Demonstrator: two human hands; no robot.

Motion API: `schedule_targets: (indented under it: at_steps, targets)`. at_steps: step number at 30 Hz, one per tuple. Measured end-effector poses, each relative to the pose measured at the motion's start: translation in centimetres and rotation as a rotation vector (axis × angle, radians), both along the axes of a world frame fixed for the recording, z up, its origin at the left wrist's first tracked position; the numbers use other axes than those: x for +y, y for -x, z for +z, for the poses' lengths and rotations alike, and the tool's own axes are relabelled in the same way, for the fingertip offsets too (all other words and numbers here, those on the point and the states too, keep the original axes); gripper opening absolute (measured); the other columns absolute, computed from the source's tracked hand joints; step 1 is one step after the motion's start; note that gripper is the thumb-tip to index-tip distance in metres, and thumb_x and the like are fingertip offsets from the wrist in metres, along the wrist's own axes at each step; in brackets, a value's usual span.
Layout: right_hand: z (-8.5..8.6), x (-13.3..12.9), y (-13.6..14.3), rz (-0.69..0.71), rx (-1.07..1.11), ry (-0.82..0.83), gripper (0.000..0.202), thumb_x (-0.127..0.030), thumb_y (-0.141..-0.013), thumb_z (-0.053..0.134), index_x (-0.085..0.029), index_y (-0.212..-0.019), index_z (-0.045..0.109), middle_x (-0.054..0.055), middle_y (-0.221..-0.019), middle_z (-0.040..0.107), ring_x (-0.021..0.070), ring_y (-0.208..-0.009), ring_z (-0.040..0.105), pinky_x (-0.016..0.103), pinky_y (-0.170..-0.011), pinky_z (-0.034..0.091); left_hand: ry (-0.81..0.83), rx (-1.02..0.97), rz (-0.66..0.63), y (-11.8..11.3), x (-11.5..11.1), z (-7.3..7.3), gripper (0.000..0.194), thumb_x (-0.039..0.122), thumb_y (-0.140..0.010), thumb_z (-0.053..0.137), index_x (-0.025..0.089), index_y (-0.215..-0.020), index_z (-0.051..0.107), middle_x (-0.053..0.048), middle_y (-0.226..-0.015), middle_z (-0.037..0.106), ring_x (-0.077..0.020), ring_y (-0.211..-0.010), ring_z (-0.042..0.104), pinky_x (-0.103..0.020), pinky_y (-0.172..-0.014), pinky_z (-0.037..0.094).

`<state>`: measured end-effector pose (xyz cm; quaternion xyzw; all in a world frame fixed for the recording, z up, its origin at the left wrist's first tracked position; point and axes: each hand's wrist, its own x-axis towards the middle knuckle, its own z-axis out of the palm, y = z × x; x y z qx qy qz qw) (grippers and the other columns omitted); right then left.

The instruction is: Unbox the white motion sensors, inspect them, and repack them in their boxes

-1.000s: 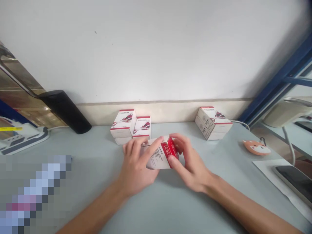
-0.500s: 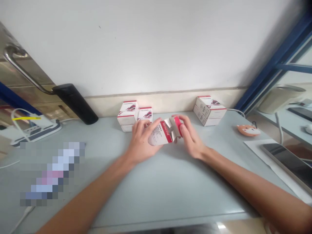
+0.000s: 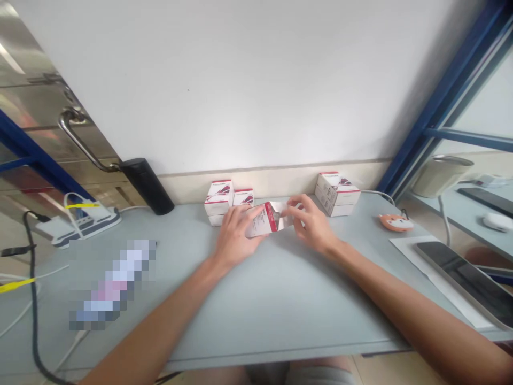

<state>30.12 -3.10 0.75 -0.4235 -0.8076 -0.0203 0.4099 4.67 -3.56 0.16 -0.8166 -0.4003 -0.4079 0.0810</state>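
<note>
White-and-red box [image 3: 262,220] in both my hands.
My left hand [image 3: 234,238] grips its body; my right hand [image 3: 315,227] pinches the open flap [image 3: 285,213] above the bench [image 3: 260,310].

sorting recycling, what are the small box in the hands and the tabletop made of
Small white-and-red box: looks like thin printed cardboard, slightly glossy; its end flap folds open. Pale grey-blue tabletop: probably smooth laminate, judging by its soft sheen; the core is hidden.
</note>
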Motion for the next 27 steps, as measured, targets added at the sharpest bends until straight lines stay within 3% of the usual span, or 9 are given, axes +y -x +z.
schedule_targets:
  at_steps: [3, 5, 8, 10, 14, 16, 20, 23, 27]
  targets:
    - [0.6, -0.1, -0.2, 0.129, -0.022, -0.016, 0.032, 0.001, -0.078, 0.048, -0.023, -0.078, 0.069, 0.007, -0.108, 0.069, 0.0245, -0.096, 0.060, 0.039, -0.082, 0.049, -0.014, 0.007, 0.015, -0.2, -0.3, 0.1, 0.061, 0.034, -0.087, 0.082, 0.031, -0.143, 0.058, -0.009, -0.131, 0.064, -0.0289, -0.124, 0.059, -0.046, -0.111, 0.048]
    - [0.9, -0.2, -0.1, 0.177, -0.096, 0.048, 0.030, 0.001, -0.080, 0.048, -0.023, -0.076, 0.066, 0.005, -0.102, 0.071, 0.0237, -0.093, 0.060, 0.040, -0.086, 0.046, -0.007, 0.012, 0.008, -0.4, -0.4, 0.2, 0.059, 0.033, -0.086, 0.083, 0.030, -0.140, 0.061, -0.009, -0.132, 0.065, -0.0297, -0.125, 0.059, -0.046, -0.112, 0.047]
    - [0.9, -0.2, 0.2, 0.172, -0.124, 0.163, 0.029, -0.005, -0.093, 0.045, -0.022, -0.094, 0.068, 0.006, -0.103, 0.070, 0.0210, -0.086, 0.063, 0.039, -0.086, 0.045, -0.005, 0.039, 0.003, -0.5, -0.4, 0.2, 0.054, 0.032, -0.083, 0.085, 0.028, -0.134, 0.066, -0.009, -0.132, 0.065, -0.0307, -0.125, 0.059, -0.048, -0.112, 0.046]
    - [0.4, -0.2, 0.4, 0.163, -0.075, 0.202, 0.031, -0.014, -0.102, 0.042, -0.024, -0.117, 0.067, 0.007, -0.104, 0.070, 0.0206, -0.083, 0.064, 0.038, -0.085, 0.046, 0.005, 0.037, 0.039, -0.5, -0.4, 0.2, 0.052, 0.033, -0.082, 0.086, 0.028, -0.131, 0.068, -0.010, -0.130, 0.065, -0.0314, -0.124, 0.059, -0.049, -0.110, 0.047]
    - [-0.4, 0.1, 0.4, 0.155, -0.010, 0.232, 0.043, -0.029, -0.107, 0.047, -0.031, -0.149, 0.054, 0.005, -0.102, 0.069, 0.0204, -0.078, 0.064, 0.040, -0.086, 0.050, 0.072, -0.005, 0.055, -0.6, -0.4, 0.0, 0.054, 0.035, -0.080, 0.087, 0.029, -0.131, 0.067, -0.009, -0.126, 0.064, -0.0305, -0.121, 0.059, -0.049, -0.108, 0.049]
    - [-0.6, 0.3, 0.2, 0.163, -0.016, 0.257, 0.041, -0.032, -0.105, 0.051, -0.029, -0.145, 0.059, 0.006, -0.101, 0.069, 0.0206, -0.077, 0.064, 0.038, -0.081, 0.051, 0.094, -0.005, 0.030, -0.7, -0.5, -0.2, 0.054, 0.034, -0.080, 0.087, 0.029, -0.130, 0.068, -0.009, -0.127, 0.063, -0.0301, -0.122, 0.058, -0.049, -0.109, 0.049]
    - [-0.5, 0.4, 0.0, 0.105, -0.015, 0.313, 0.022, -0.032, -0.099, 0.057, -0.026, -0.116, 0.071, 0.005, -0.095, 0.070, 0.0194, -0.074, 0.063, 0.033, -0.069, 0.046, 0.120, 0.025, -0.015, -0.8, -0.8, -0.3, 0.047, 0.036, -0.082, 0.086, 0.029, -0.125, 0.070, -0.009, -0.129, 0.062, -0.0303, -0.124, 0.056, -0.051, -0.113, 0.046]
    - [-0.3, 0.3, -0.1, 0.024, -0.025, 0.325, 0.018, -0.036, -0.100, 0.055, -0.025, -0.104, 0.069, 0.004, -0.095, 0.073, 0.0191, -0.072, 0.062, 0.032, -0.065, 0.042, 0.170, 0.019, -0.029, -1.0, -0.9, -0.1, 0.046, 0.034, -0.084, 0.084, 0.029, -0.127, 0.070, -0.008, -0.128, 0.063, -0.0302, -0.124, 0.056, -0.051, -0.113, 0.046]
    - [-0.4, 0.5, -0.4, -0.050, 0.107, 0.421, 0.020, -0.038, -0.102, 0.047, -0.024, -0.109, 0.059, 0.004, -0.088, 0.072, 0.0223, -0.073, 0.063, 0.035, -0.070, 0.046, 0.235, -0.029, -0.049, -0.9, -0.6, 0.0, 0.049, 0.037, -0.087, 0.081, 0.028, -0.133, 0.067, -0.008, -0.125, 0.067, -0.0295, -0.122, 0.059, -0.049, -0.111, 0.048]
